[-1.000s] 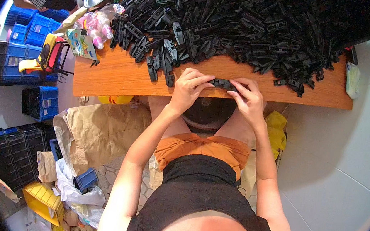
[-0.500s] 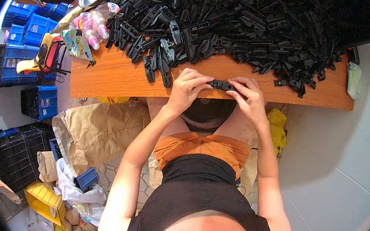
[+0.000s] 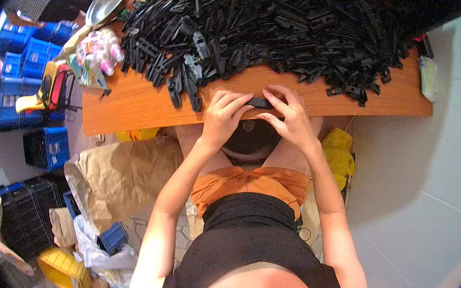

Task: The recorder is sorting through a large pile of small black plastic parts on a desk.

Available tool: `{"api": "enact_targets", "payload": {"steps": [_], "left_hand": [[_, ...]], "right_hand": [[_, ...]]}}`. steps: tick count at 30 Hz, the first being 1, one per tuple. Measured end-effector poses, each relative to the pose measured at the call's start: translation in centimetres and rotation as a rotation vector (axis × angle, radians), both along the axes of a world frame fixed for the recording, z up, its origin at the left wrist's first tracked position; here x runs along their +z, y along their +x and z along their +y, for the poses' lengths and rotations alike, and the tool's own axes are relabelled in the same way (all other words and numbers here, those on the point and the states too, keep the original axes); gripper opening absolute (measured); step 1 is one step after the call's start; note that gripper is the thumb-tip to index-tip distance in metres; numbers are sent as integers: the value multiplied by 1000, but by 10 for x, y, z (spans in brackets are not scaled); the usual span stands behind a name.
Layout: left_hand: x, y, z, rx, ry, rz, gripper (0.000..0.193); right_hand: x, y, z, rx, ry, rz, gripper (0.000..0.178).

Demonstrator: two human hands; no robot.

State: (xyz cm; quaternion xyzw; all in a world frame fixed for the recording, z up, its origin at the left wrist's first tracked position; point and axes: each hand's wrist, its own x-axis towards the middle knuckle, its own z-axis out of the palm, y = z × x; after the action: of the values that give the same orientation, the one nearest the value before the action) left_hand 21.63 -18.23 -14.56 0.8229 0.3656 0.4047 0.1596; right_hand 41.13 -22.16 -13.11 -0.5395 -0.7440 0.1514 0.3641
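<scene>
A small black part [image 3: 257, 103] is held up just over the near edge of the table [image 3: 132, 104], between the two hands, with a big heap of black parts [image 3: 288, 37] piled beyond. Its left end is pinched by the left hand [image 3: 223, 119], that grip clamped between thumb and fingertips; at the right end the right hand [image 3: 293, 120] is spread, thumb apart from the fingers, and whether the part is touched there cannot be told. Judged light, since it is supported by fingertips alone; probably hard moulded plastic, stiff, with little give when squeezed. Some slip is to be expected if only an edge is caught, the surface being smooth-looking. Not judged fragile, though thin details could be snapped by bending; too small to check. Best taken by the two ends, across the narrow width.
</scene>
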Motion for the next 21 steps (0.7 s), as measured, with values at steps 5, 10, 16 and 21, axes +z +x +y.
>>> {"api": "enact_targets", "payload": {"steps": [5,10,16,21], "left_hand": [[-1,-1,-10,142,64,80,30],[19,-15,-16,274,227,173,34],[7,-54,-30,478,-110,52,31],[1,-62,-32,488,-73,33,30]], "right_hand": [[3,41,-16,-563,164,-64,25],[1,77,-22,-572,64,-282,20],[-13,62,-19,-459,105,-93,16],[-6,43,-12,-327,121,-139,18]]}}
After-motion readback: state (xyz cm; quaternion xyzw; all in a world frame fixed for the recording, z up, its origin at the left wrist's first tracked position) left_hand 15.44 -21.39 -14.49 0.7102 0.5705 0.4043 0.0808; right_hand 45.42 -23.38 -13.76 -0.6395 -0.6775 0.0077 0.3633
